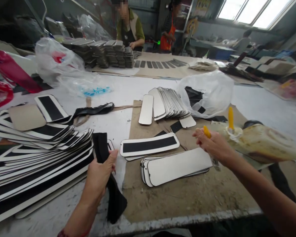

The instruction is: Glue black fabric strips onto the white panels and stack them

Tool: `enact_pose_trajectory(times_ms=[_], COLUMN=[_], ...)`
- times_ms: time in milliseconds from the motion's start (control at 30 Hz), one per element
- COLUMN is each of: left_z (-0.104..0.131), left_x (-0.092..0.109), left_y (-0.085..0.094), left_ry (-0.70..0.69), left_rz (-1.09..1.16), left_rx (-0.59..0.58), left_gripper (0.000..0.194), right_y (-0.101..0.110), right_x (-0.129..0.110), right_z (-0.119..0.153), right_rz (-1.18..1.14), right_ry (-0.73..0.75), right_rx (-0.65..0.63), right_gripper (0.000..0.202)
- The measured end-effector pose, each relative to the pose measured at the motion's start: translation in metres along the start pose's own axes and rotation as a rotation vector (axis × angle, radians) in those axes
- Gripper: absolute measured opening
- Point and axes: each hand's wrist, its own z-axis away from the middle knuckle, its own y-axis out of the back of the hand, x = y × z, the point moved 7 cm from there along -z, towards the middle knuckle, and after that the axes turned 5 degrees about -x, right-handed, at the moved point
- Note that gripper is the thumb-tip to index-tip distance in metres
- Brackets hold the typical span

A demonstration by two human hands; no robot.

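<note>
Nearest, the person's two forearms reach in over the worn near edge of the desk (256,105). At the left, a tall pile of long pale panels (49,171), many bearing a black band, spreads along the near side; a plain beige piece (27,117) lies on its far part. Beyond this pile are a red bag (1,93) and, a little to the right, a crumpled clear bag (56,59). A frayed dark strip (93,110) stretches to the right of the pile.

Just right of the pile, the left hand (100,172) is closed, gripping black strips (101,144) between thumb and fingers; a dark length also hangs down below it. Next, on a brown sheet (167,200), lies a white panel with a black band (150,144), and nearer, a short stack of plain panels (177,166). Farther off, more pale panels stand in a leaning fan (169,103), with a translucent bag (212,95) at their right.

To the right of the banded panel, the right hand (213,141) has its fingers curled around a yellow handle (207,132). Farther right, a second yellow handle (230,118) stands upright beside a smeared, yellowish container (263,141).
</note>
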Motion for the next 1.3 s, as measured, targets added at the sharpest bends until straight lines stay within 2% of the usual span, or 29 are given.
enact_pose_trajectory(times_ms=[67,100,167,267,400,567,700,800,1067,1300], left_z=[0.008,0.015,0.032,0.053,0.061,0.06,0.062,0.063,0.06,0.06], left_x=[-0.008,-0.012,-0.021,-0.027,-0.032,-0.038,-0.043,-0.048,-0.062,-0.065], left_y=[0.007,0.005,-0.009,-0.039,-0.067,-0.068,-0.067,-0.066,-0.062,-0.063], left_ry=[-0.017,-0.016,0.009,0.0,-0.007,0.089,0.132,0.154,0.234,0.213], left_rz=[-0.057,-0.08,-0.139,-0.268,-0.341,-0.176,-0.138,-0.106,-0.092,-0.112], left_rx=[0.05,0.022,-0.112,-0.277,-0.407,-0.361,-0.337,-0.323,-0.311,-0.326], left_gripper=[0.045,0.044,0.045,0.047,0.046,0.043,0.04,0.039,0.041,0.048], right_y=[0.006,0.007,0.006,-0.009,-0.039,-0.075,-0.087,-0.074,-0.009,0.015], right_x=[-0.001,-0.002,-0.005,-0.006,-0.008,0.003,0.011,0.012,0.018,0.013], right_z=[0.011,0.017,0.028,0.039,0.052,0.061,0.065,0.069,0.082,0.083], right_rz=[-0.174,-0.255,-0.337,-0.44,-0.69,-0.809,-0.685,-0.457,0.076,0.315], right_ry=[0.021,0.04,0.074,0.062,0.063,0.011,-0.053,-0.038,0.096,0.233], right_rx=[0.017,0.03,0.065,0.083,0.087,-0.001,-0.054,-0.014,0.252,0.334], right_gripper=[0.047,0.048,0.052,0.055,0.052,0.044,0.032,0.027,0.019,0.017])
